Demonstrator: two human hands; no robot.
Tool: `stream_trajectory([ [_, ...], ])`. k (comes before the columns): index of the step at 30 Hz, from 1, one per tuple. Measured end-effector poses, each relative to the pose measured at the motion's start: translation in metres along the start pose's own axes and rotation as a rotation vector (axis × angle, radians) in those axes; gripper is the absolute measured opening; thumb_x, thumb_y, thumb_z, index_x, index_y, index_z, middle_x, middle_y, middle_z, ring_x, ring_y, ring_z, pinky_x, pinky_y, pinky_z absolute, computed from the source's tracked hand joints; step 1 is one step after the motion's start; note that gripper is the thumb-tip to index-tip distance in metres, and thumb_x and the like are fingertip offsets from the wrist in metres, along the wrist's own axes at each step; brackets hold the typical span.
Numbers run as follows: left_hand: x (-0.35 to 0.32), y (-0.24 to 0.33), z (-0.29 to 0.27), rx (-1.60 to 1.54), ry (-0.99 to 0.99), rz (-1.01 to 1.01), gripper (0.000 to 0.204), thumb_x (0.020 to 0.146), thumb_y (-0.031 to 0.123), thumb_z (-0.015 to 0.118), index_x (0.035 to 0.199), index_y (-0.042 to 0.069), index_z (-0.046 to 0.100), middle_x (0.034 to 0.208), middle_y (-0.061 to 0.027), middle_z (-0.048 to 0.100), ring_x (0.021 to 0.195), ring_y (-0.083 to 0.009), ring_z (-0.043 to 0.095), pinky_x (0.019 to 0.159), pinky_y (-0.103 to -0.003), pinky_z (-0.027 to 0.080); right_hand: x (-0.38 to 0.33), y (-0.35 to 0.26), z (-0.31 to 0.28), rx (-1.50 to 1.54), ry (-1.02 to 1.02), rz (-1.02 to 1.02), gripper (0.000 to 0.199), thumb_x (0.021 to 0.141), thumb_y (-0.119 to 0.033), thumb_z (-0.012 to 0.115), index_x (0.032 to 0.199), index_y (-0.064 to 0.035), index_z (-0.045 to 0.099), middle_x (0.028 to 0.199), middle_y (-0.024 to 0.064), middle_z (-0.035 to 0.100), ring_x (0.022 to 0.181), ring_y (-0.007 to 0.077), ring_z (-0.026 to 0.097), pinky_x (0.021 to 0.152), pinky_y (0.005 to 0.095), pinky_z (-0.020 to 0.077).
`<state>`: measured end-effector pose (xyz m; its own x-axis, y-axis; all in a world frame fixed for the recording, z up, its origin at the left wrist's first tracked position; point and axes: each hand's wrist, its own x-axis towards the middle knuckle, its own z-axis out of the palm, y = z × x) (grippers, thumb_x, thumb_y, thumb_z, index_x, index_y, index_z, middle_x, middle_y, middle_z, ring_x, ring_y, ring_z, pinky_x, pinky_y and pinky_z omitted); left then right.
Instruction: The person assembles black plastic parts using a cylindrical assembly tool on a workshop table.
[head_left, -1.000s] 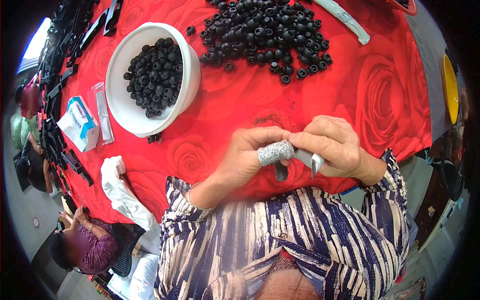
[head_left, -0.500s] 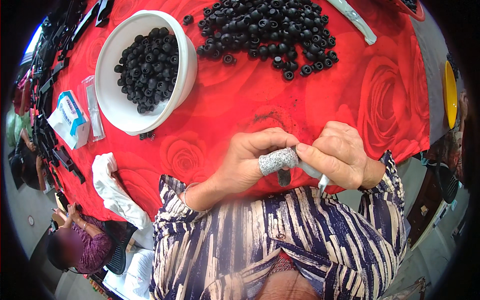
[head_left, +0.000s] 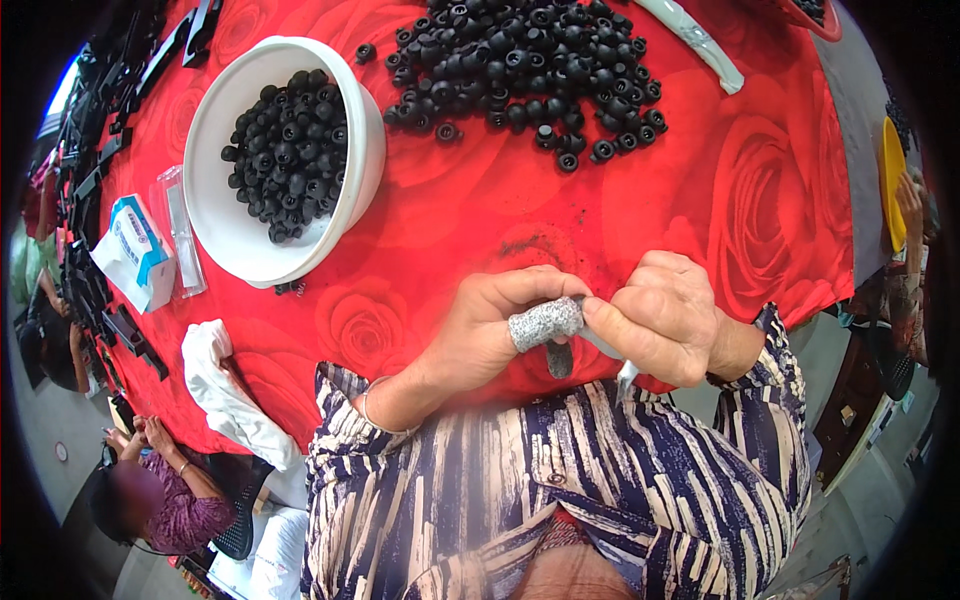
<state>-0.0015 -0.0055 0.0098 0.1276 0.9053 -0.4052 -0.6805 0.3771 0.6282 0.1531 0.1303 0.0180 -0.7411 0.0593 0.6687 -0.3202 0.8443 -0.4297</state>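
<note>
Close to my body, over the near edge of the red cloth, both hands meet. My left hand (head_left: 485,315) is closed in a pinch, with grey speckled wrapping (head_left: 545,323) around its fingers. Only a dark sliver shows at its fingertips, so what it pinches I cannot make out. Against those fingertips presses the thumb of my right hand (head_left: 665,315), whose fingers curl around a slim pale tool (head_left: 627,374). Most of that tool is hidden in the fist; one whitish end pokes out below. Beyond my hands lies a heap of small round black hollow parts (head_left: 520,70).
A white bowl (head_left: 370,150) of similar black parts stands at the left. Near it are a tissue pack (head_left: 135,255), a clear plastic strip (head_left: 180,230) and a white cloth (head_left: 225,390). Long black pieces (head_left: 90,290) line the left edge. Co-workers sit left and right.
My joined hands have shifted slightly left, still pressed together. The whole view has tilted a little. At the far right, another person's hand has come up beside the yellow object.
</note>
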Motion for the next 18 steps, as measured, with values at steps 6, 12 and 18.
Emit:
stream_trajectory([
  [6, 0.001, 0.004, 0.001, 0.060, 0.008, 0.036, 0.020, 0.088, 0.006, 0.060, 0.106, -0.002, 0.061, 0.092, -0.0037, 0.059, 0.079, -0.0088, 0.057, 0.070, -0.023, 0.048, 0.002, 0.004, -0.004, 0.033, -0.075, 0.040, 0.038, 0.058, -0.007, 0.067, 0.093, 0.0065, 0.061, 0.065, 0.0025, 0.050, 0.049, 0.0116, 0.047, 0.040, 0.0269, 0.0318],
  [12, 0.002, 0.008, -0.003, 0.132, 0.033, 0.166, 0.019, 0.089, 0.006, 0.059, 0.106, -0.002, 0.061, 0.093, -0.0036, 0.057, 0.080, -0.0088, 0.057, 0.069, -0.022, 0.048, 0.008, 0.007, -0.021, 0.657, -0.112, 0.739, 0.035, 0.080, -0.017, 0.061, 0.107, 0.0024, 0.053, 0.087, 0.0139, 0.055, 0.071, 0.0247, 0.057, 0.063, 0.0342, 0.0451],
  [18, 0.004, 0.005, -0.001, 0.138, 0.030, 0.175, 0.020, 0.089, 0.006, 0.060, 0.107, -0.002, 0.061, 0.093, -0.0038, 0.057, 0.082, -0.0091, 0.057, 0.072, -0.022, 0.048, 0.009, 0.005, -0.014, 0.455, -0.212, 0.667, 0.020, 0.083, -0.007, 0.056, 0.102, 0.0006, 0.055, 0.081, 0.0118, 0.054, 0.068, 0.0252, 0.056, 0.058, 0.0337, 0.0438],
])
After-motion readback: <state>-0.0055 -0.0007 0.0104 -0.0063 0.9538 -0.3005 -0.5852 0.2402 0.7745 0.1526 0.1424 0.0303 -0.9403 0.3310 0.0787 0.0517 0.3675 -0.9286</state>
